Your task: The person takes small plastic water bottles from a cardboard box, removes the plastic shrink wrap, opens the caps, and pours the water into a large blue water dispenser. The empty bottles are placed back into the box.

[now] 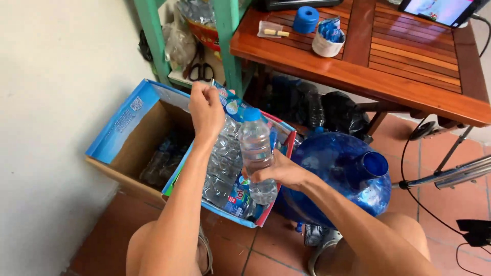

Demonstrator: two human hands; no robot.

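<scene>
- Your right hand (pixel 280 171) grips a clear plastic water bottle (pixel 255 153) with a blue cap around its lower half, holding it upright above an open cardboard box (pixel 153 138).
- Your left hand (pixel 206 110) is raised just beside the bottle's cap, fingers pinched together on something small; you cannot tell what.
- The box sits on the tiled floor (pixel 245 253) against a pale wall and holds more empty bottles, crushed and loose.
- A large blue water jug (pixel 342 174) lies just right of the box, its open neck facing right.
- A wooden worktop (pixel 404 56) stands behind, carrying 1 blue cap-shaped lid (pixel 306 19) and 1 small cup (pixel 328 41).
</scene>
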